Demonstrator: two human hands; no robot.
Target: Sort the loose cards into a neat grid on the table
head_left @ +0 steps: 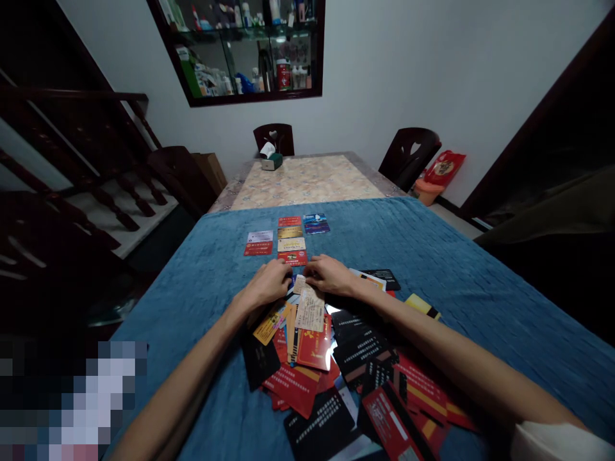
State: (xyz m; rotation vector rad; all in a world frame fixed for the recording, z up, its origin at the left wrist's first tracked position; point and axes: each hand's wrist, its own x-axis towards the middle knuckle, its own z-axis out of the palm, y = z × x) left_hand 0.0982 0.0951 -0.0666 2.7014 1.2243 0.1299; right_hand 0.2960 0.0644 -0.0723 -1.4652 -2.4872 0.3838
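Note:
My left hand (271, 282) is at the far edge of a loose heap of cards, its fingers curled down with the tips hidden. Opposite it, my right hand (330, 275) also has bent fingers, close to the top corner of a beige printed slip (311, 310). What either hand grips, if anything, does not show. Beneath and nearer me lie overlapping red cards (294, 387), black cards (319, 426) and a yellow card (270, 325). Just beyond my fingertips a red card (292, 258) ends a short column of laid-out cards.
The column includes a gold card (289, 232); a blue card (316, 223) lies right of it, and a red card (258, 248) left. A blue cloth (211, 256) covers the near table. A tissue box (271, 161) stands at the far end, with dark chairs (410, 153) around.

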